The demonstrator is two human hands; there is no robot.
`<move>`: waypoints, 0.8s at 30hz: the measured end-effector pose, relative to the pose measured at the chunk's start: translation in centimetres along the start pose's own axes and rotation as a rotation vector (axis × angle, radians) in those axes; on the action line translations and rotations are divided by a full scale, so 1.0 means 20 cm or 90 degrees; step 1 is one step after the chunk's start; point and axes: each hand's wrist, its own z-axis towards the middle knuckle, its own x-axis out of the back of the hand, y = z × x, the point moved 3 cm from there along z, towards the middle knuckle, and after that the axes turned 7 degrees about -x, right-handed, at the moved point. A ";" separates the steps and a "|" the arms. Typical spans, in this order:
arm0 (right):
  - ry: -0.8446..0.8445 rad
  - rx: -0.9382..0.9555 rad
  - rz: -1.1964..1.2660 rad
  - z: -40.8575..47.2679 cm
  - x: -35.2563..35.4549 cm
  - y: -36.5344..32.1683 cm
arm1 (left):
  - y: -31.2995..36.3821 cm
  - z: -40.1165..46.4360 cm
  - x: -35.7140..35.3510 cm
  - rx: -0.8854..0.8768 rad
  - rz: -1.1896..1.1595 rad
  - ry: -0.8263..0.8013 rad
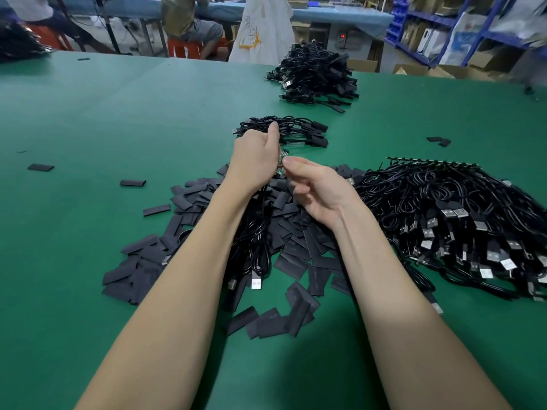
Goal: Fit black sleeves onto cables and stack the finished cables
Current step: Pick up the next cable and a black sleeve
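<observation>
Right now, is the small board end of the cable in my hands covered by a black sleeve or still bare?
Bare. The board end shows uncovered between the left hand and right hand; no sleeve is on it.

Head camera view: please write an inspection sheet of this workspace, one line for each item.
Surface: green table mat, mostly covered near the person.
Job's things: loose black sleeves heaped in the middle; small stack of finished cables beyond the hands; bigger finished pile farther back.
Clutter: stray sleeves scattered on the left; two more on the right.
Grippers: left hand grips a cable bundle; right hand pinches the small board end at its top.
Cables: large unsleeved heap on the right, USB plugs facing the person.
Surroundings: seated persons at a blue bench; blue shelving; cardboard boxes.
</observation>
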 end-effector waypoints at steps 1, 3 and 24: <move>0.000 0.001 -0.005 0.00 0.00 0.00 | 0.00 0.00 0.00 0.007 -0.012 0.001; 0.007 0.012 -0.020 -0.01 0.00 -0.01 | -0.02 0.00 0.01 0.025 -0.028 0.005; 0.197 0.174 -0.501 -0.05 0.11 -0.14 | -0.04 -0.05 0.06 0.159 -0.261 -0.166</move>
